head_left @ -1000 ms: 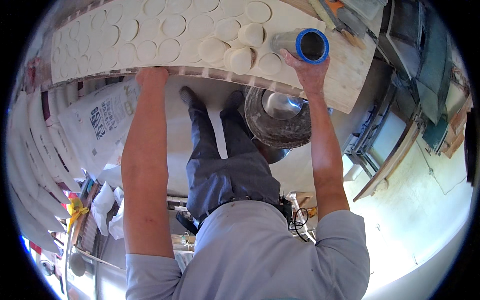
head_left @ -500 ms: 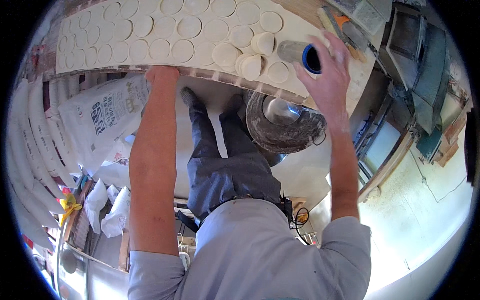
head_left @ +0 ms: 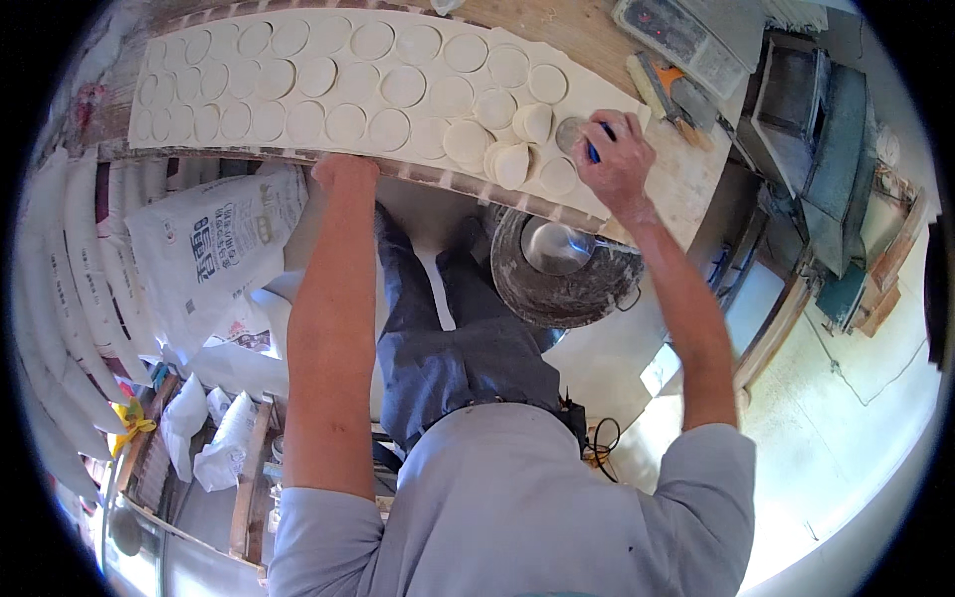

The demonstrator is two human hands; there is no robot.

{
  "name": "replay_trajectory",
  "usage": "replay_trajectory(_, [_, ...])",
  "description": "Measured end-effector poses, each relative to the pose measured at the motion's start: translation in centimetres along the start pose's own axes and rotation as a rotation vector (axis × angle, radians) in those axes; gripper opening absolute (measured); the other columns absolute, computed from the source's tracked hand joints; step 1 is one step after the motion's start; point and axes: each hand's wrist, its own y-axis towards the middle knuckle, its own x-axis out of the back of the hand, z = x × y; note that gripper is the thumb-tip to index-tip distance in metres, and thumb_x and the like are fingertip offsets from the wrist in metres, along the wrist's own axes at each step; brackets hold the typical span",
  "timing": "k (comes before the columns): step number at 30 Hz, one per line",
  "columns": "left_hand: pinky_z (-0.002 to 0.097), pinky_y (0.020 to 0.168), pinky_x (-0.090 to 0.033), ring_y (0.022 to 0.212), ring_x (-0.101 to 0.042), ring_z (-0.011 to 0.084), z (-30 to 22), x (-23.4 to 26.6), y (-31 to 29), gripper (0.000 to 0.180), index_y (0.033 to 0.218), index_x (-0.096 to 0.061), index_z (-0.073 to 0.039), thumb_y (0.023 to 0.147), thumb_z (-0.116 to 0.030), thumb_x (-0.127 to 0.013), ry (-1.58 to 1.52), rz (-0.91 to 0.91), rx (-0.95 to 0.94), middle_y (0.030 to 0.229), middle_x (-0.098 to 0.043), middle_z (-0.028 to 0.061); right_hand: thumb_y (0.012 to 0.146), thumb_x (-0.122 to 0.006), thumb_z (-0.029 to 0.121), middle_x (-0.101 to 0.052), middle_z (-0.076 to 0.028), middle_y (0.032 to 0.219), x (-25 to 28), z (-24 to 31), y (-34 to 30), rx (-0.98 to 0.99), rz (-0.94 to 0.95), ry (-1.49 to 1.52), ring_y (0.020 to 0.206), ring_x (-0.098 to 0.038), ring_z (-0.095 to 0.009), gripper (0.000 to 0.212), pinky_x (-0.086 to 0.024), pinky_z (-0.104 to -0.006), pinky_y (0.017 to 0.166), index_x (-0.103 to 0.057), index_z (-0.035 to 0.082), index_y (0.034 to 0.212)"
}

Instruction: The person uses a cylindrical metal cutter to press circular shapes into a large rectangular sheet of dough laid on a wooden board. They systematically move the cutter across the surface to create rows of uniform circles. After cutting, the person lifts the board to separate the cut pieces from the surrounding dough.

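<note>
A long sheet of rolled dough (head_left: 418, 167) covers the table's front part, with rows of round cuts pressed into it. My right hand (head_left: 619, 159) is closed round a clear cup (head_left: 570, 134) with a blue rim, at the right end of the sheet. Only a bit of the clear wall and the blue rim show past my fingers. Cut dough rounds (head_left: 510, 165) lie stacked in small overlapping piles just left of the cup. My left hand (head_left: 345, 169) is closed like a fist at the table's front edge; its fingertips are hidden.
A scraper with an orange part (head_left: 686, 95) and a brush-like tool (head_left: 647, 80) lie at the back right. Below the table stands a large dark round tub (head_left: 542, 298) with a metal bowl (head_left: 557, 247) in it. White printed sacks (head_left: 209, 254) are stacked at the left.
My right hand has come down and closed round the cup, which it was only reaching over before. The view has shifted slightly; my left hand stays at the table edge.
</note>
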Motion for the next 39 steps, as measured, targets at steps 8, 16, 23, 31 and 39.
replay_trajectory(8, [0.0375,0.097,-0.054,0.136,-0.058,0.0142,-0.4,1.3,-1.5,0.036,0.130,-0.072,-0.030,0.102,-0.040,-0.051,0.198,-0.024,-0.039,0.144,-0.065,-0.0058,0.069,-0.096,0.018,-0.070,-0.006,0.100,-4.9,3.2,-4.5,-0.998,-0.400,0.808,0.089,-0.067,-0.021,0.055,-0.055,-0.0372,0.084,-0.066,0.004,0.112])
replay_trajectory(16, [0.0435,0.099,-0.054,0.131,-0.063,0.0238,-1.2,3.3,-3.3,0.040,0.135,-0.070,-0.027,0.098,-0.034,-0.058,0.162,-0.001,-0.050,0.143,-0.066,0.0011,0.073,-0.094,0.011,-0.072,-0.003,0.085,-2.0,0.6,-4.3,-0.823,-0.279,0.697,0.071,-0.066,-0.010,0.034,-0.056,-0.0273,0.064,-0.069,0.002,0.093])
replay_trajectory(23, [0.0435,0.098,-0.055,0.131,-0.063,0.0249,-0.1,1.5,-1.6,0.042,0.139,-0.067,-0.027,0.101,-0.035,-0.052,0.185,0.006,-0.017,0.142,-0.067,0.0010,0.077,-0.092,0.007,-0.073,-0.005,0.100,1.3,-0.2,-1.2,-0.839,-0.260,0.847,0.087,-0.069,-0.014,0.040,-0.059,-0.0310,0.077,-0.068,-0.001,0.108])
replay_trajectory(31, [0.0400,0.100,-0.054,0.142,-0.053,0.0200,-0.6,2.2,-2.1,0.051,0.149,-0.056,-0.033,0.099,-0.033,-0.059,0.213,0.014,-0.009,0.156,-0.054,-0.0048,0.078,-0.092,0.012,-0.072,-0.003,0.102,-2.5,-5.7,0.6,-0.794,-0.457,1.051,0.090,-0.068,-0.013,0.044,-0.058,-0.0323,0.081,-0.066,0.001,0.112])
replay_trajectory(39, [0.0412,0.098,-0.056,0.140,-0.054,0.0182,0.1,0.3,0.0,0.053,0.150,-0.056,-0.033,0.097,-0.030,-0.063,0.236,0.042,0.025,0.155,-0.055,-0.0059,0.071,-0.097,0.021,-0.075,-0.001,0.094,-3.1,-6.1,1.1,-0.602,-0.180,0.711,0.083,-0.069,-0.013,0.042,-0.058,-0.0315,0.078,-0.070,0.003,0.098])
